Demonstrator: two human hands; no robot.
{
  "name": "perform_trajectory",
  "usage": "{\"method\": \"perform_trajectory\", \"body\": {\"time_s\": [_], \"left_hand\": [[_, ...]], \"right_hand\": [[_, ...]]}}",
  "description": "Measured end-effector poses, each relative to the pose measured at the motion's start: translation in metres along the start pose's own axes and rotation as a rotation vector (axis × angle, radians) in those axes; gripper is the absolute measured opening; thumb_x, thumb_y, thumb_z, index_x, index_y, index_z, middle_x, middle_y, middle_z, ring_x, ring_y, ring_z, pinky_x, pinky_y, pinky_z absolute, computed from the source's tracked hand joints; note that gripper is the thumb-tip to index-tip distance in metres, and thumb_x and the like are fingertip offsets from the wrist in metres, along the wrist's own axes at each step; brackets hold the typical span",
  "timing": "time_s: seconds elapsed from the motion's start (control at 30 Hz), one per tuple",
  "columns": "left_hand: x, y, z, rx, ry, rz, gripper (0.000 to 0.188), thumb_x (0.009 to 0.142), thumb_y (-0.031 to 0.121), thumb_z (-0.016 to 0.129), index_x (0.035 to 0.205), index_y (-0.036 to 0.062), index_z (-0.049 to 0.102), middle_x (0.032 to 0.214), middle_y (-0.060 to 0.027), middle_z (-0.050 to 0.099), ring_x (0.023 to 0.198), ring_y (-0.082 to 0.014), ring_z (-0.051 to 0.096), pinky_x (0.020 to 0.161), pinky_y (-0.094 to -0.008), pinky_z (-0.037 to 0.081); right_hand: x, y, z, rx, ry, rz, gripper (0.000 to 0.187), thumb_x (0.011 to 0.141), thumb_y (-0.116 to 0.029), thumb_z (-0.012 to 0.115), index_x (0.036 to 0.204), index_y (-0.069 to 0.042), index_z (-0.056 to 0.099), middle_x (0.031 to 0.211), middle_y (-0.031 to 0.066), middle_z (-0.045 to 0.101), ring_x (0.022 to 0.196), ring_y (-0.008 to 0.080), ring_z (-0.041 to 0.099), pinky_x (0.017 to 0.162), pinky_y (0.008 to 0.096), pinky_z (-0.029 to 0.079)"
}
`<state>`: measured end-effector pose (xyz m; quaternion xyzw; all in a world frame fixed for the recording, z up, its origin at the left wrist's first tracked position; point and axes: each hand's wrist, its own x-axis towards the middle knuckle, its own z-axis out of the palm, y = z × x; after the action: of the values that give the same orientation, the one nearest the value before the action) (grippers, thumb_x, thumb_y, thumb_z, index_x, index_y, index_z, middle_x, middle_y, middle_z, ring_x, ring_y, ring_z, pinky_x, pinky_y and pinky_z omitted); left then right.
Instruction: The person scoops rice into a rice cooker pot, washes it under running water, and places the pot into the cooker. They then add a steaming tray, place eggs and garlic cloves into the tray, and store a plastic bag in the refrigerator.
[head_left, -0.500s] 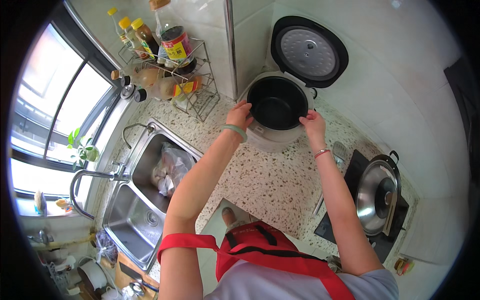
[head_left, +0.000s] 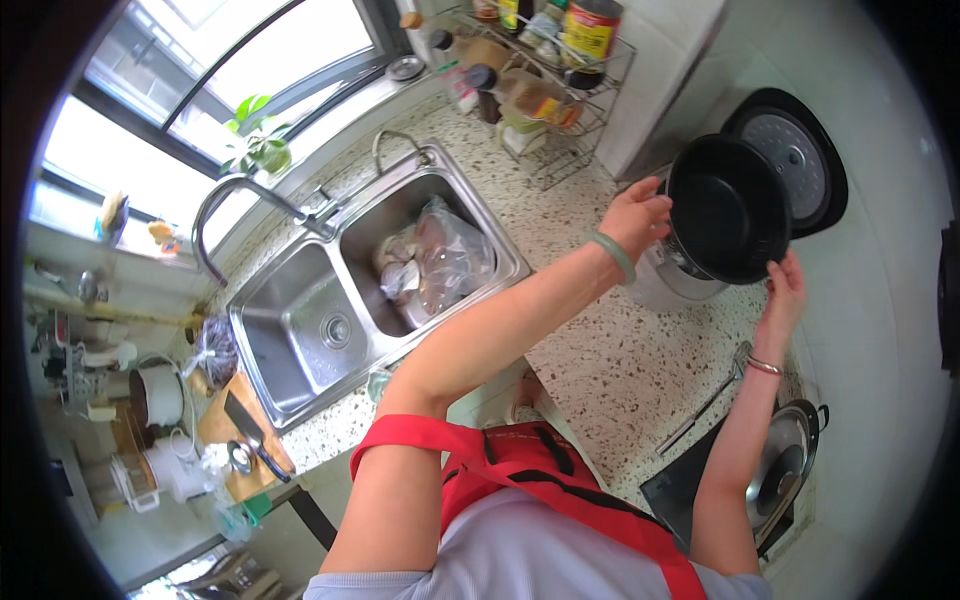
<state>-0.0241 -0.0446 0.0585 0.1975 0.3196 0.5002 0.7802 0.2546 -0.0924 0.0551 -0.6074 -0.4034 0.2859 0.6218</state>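
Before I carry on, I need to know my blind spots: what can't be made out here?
All in the head view:
- Cavity of the rice cooker: hidden by the black inner pot in front of it.
- Contents of the clear plastic bag: too blurred behind the crinkled plastic.
- Tops of the uppermost bottles: cut off by the upper edge.
- Whatever is under the domed lid: covered by it.

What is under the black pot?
Below the pot, part of the cooker shows, standing on the counter. The pot covers most of the cooker's opening, so its inside can't be made out.
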Motion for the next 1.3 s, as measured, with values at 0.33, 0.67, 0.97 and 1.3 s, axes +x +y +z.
{"method": "perform_trajectory", "body": {"time_s": [0.33,0.67,0.97,1.3], "left_hand": [[-0.226,0.061,-0.089,0.097,0.245,-0.012,0.088,0.089,0.023,0.069,0.153,0.0111,0.011,0.129,-0.0125,0.05,0.081,-0.0187,0.062,0.075,-0.0338,0.056],[-0.501,0.028,-0.227,-0.013,0.65,0.097,0.051,0.09,0.022,0.065,0.133,0.0111,0.04,0.106,-0.0081,0.065,0.073,-0.0179,0.069,0.061,-0.0341,0.06],[-0.703,-0.045,-0.27,-0.333,1.04,0.473,0.026,0.092,0.013,0.058,0.114,0.0017,0.052,0.094,-0.01,0.067,0.068,-0.0206,0.068,0.065,-0.0377,0.062],[-0.797,-0.13,-0.236,-0.793,1.508,0.932,0.047,0.089,0.012,0.06,0.127,0.0039,0.031,0.099,-0.0143,0.06,0.074,-0.0237,0.067,0.069,-0.0398,0.061]], "right_hand": [[-0.139,-0.092,0.089,0.132,-0.459,-0.051,0.044,0.086,0.004,0.059,0.129,0.004,0.052,0.115,0.0064,0.06,0.105,0.0126,0.056,0.094,0.0258,0.043],[-0.369,-0.099,0.251,0.16,-1.2,0.138,0.038,0.083,0.005,0.059,0.121,0.001,0.058,0.097,-0.0019,0.058,0.086,0.0053,0.054,0.078,0.0195,0.045],[-0.603,-0.115,0.337,0.23,-1.766,0.208,0.039,0.094,-0.018,0.063,0.128,-0.001,0.056,0.111,0.0032,0.063,0.104,0.0108,0.056,0.095,0.0259,0.042],[-0.818,-0.13,0.354,0.113,-2.454,0.051,0.04,0.093,-0.012,0.061,0.129,0.003,0.055,0.113,0.0045,0.065,0.101,0.0101,0.058,0.089,0.0245,0.045]]}}
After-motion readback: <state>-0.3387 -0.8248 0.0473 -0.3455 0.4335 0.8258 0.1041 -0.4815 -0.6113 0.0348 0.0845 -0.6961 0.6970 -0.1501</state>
